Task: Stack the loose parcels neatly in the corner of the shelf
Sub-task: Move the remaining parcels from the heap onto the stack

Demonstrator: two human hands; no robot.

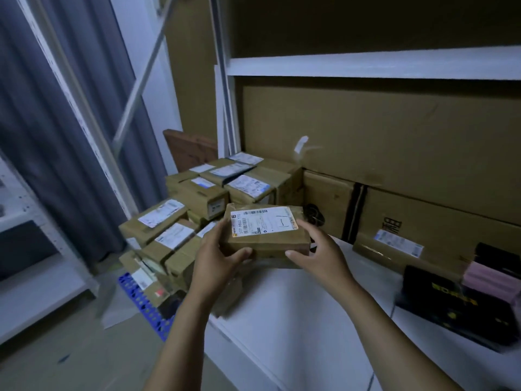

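I hold a flat brown parcel (267, 235) with a white shipping label on top, above the white shelf (296, 314). My left hand (217, 255) grips its left end, thumb on the front face. My right hand (318, 249) grips its right end, fingers over the top edge and thumb on the front. A stack of several labelled brown parcels (239, 182) fills the shelf's left back corner, just behind the held parcel.
Large cardboard boxes (394, 221) line the shelf's back. A black box (451, 306) and a pink item (493, 280) lie at the right. More parcels (160, 235) sit piled on a blue crate (146, 309) on the floor at left. An upper shelf board (366, 66) hangs overhead.
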